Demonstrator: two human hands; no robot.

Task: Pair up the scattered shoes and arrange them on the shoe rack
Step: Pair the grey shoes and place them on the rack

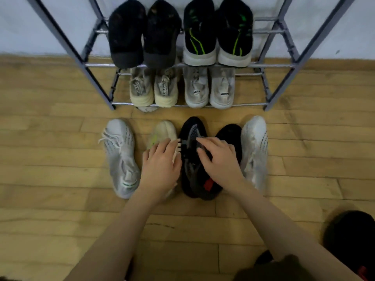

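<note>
Several loose shoes lie in a row on the wooden floor in front of the metal shoe rack [95, 86]. From the left: a white laced sneaker [120, 157], a cream sneaker [163, 131], a black and grey knit sneaker [191, 136], another black shoe [230, 136] and a white sneaker [254, 151]. My left hand [161, 166] rests on top of the cream sneaker, fingers spread and lightly bent. My right hand [219, 159] lies over the two black shoes, fingers curved onto the knit one's upper. Whether either hand grips is unclear.
The rack's upper shelf carries a black pair [144, 35] and a black pair with green stripes [218, 33]. The lower shelf holds a cream pair [154, 88] and a white pair [209, 88]. A dark shoe [353, 238] lies at the bottom right.
</note>
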